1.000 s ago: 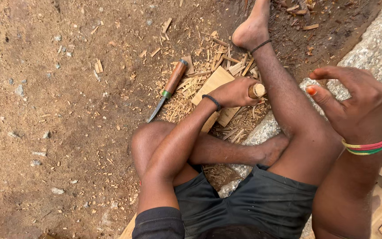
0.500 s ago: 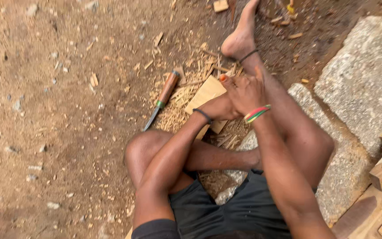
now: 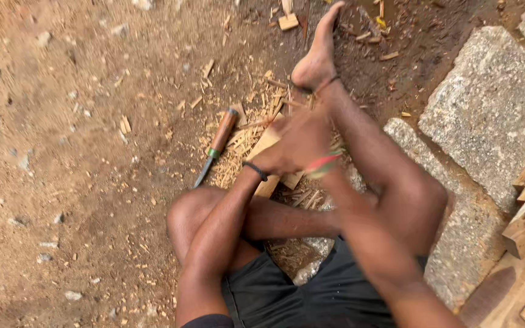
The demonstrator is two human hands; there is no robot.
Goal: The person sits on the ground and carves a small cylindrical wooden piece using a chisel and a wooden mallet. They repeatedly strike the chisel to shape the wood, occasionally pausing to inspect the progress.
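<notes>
Both hands meet over a flat pale wooden piece [image 3: 267, 146] lying on the ground, and the motion blur there hides the fingers, so whether either grip is pressed together or spread cannot be told. The left hand [image 3: 277, 159], with a dark band at its wrist, sits low against the wooden piece, while the right hand [image 3: 308, 135], with a striped red and green band at its wrist, lies just above and partly across the left one. The wooden piece shows on both sides of the hands: one end sticks out beyond the fingers toward the bare foot [image 3: 317, 58], the other end shows below the left wrist, toward the bent knee. It rests on a heap of wood shavings [image 3: 244, 155]. Just beside the wooden piece, on the side away from the stone blocks [image 3: 487, 109], a chisel [image 3: 216, 147] with a brown wooden handle and a green ring lies on the dirt, untouched, its blade pointing away from the foot.
</notes>
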